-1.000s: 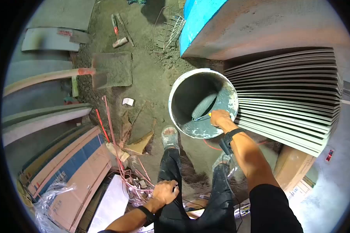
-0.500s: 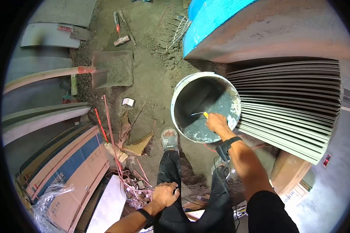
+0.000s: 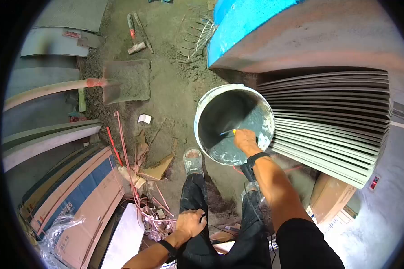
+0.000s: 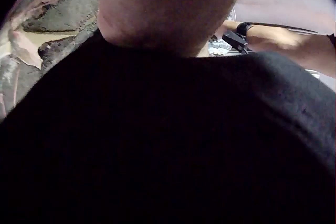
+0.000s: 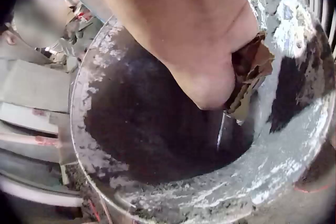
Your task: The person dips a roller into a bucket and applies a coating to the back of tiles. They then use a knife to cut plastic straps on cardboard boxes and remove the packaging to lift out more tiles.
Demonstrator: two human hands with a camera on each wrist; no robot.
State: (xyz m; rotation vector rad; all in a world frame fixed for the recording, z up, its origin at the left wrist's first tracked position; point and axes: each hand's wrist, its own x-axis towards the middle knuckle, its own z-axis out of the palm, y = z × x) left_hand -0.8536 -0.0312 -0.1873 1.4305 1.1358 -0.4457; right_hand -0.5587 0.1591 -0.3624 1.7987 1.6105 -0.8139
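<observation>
In the head view my right hand reaches over the near rim of a large white bucket smeared with grey. It grips the handle of a trowel, whose yellow end and thin metal shank show; the blade is hidden in the bucket's dark inside. The right wrist view shows the fingers curled round a worn, peeling brown handle, with the shank pointing down into the bucket. My left hand rests on the left thigh, fingers loosely bent and holding nothing. Dark cloth fills most of the left wrist view.
Stacked grey boards stand right beside the bucket. A shovel, a hammer and a wire rake head lie on the dirt floor. Flat cardboard boxes lean at left, near pink tubing. A blue-edged slab stands behind.
The trowel's grey blade showed inside the bucket a second ago and has since gone out of sight. My right hand has shifted slightly left over the bucket. The left hand stays on the thigh.
</observation>
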